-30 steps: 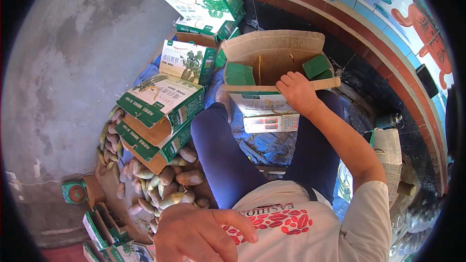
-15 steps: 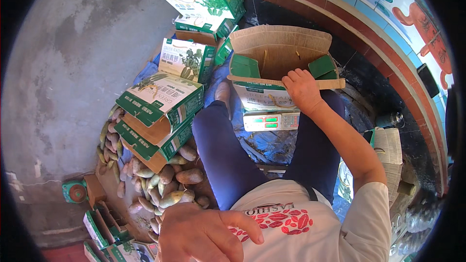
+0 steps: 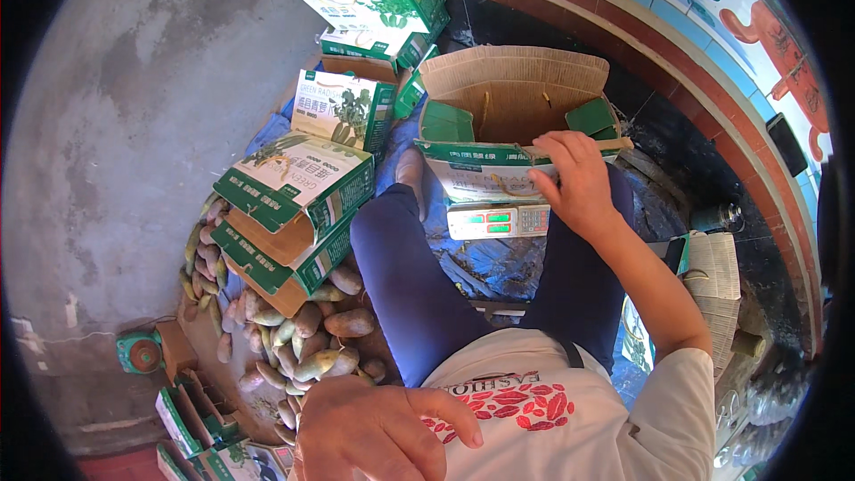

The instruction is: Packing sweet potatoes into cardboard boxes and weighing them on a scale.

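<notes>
An open green-and-white cardboard carton [image 3: 481,176] stands upright before me, its inside bare brown cardboard with green side flaps. My right hand [image 3: 577,180] rests at the right part of its near flap, fingers stretched over the flap's top edge and thumb spread apart on the printed front. My left hand [image 3: 374,428] is raised close to the camera at the bottom, empty, its thumb out to the right and its other fingers partly cut off. Just below the carton, between my knees, lies a scale [image 3: 497,221] with lit green displays.
More open cartons [image 3: 298,169] are stacked at the left. Beneath them many green radishes [image 3: 350,322] lie heaped on the floor. A flattened carton [image 3: 712,272] stands to my right, near a dark metal cylinder [image 3: 715,217]. A tiled wall [image 3: 655,13] curves along the right.
The carton's near flap has tipped down toward me, so its green printed face now shows. My right hand has shifted slightly right and its thumb has come into sight. The left hand barely moved.
</notes>
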`<action>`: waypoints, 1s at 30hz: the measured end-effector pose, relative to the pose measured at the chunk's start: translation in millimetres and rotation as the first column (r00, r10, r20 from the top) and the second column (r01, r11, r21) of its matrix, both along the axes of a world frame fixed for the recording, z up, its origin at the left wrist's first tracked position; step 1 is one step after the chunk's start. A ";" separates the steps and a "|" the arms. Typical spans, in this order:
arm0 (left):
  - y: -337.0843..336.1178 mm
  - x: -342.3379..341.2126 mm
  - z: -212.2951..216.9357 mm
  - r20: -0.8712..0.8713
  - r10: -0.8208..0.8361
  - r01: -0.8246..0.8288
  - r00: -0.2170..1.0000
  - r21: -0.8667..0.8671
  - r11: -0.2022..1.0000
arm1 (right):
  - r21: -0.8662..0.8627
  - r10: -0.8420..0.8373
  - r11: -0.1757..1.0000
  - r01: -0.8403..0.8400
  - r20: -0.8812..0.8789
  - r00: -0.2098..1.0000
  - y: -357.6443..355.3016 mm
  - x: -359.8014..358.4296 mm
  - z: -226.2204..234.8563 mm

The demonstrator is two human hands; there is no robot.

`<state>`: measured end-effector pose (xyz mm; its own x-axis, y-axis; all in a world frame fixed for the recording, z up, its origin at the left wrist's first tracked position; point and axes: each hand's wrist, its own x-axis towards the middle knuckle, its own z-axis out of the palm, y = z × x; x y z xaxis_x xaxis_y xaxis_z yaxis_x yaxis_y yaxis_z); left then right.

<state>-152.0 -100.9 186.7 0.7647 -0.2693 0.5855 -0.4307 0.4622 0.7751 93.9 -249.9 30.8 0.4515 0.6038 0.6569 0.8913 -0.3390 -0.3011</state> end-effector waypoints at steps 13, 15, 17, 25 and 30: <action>-1.9 17.0 3.0 0.004 -0.080 0.080 0.997 0.027 0.996 | 0.641 0.979 0.106 -0.761 -0.202 -0.034 -63.4 -77.9 145.4; -4.4 21.9 2.7 0.007 -0.094 0.093 0.996 0.037 0.995 | 0.681 0.978 0.146 -0.718 -0.210 0.000 -68.6 -85.0 142.9; -7.4 25.9 0.7 0.093 -0.136 0.141 0.986 -0.046 0.989 | 0.726 0.929 0.152 -0.670 -0.336 -0.153 -78.4 -85.5 139.8; -7.2 23.3 8.4 -0.001 -0.132 0.132 0.991 0.017 0.991 | 0.796 0.966 -0.011 -0.606 -0.148 -0.212 -81.1 -84.7 131.0; -3.2 27.3 8.2 -0.049 -0.165 0.166 0.985 0.024 0.986 | 0.783 0.973 0.087 -0.616 -0.200 -0.117 -71.2 -84.3 148.8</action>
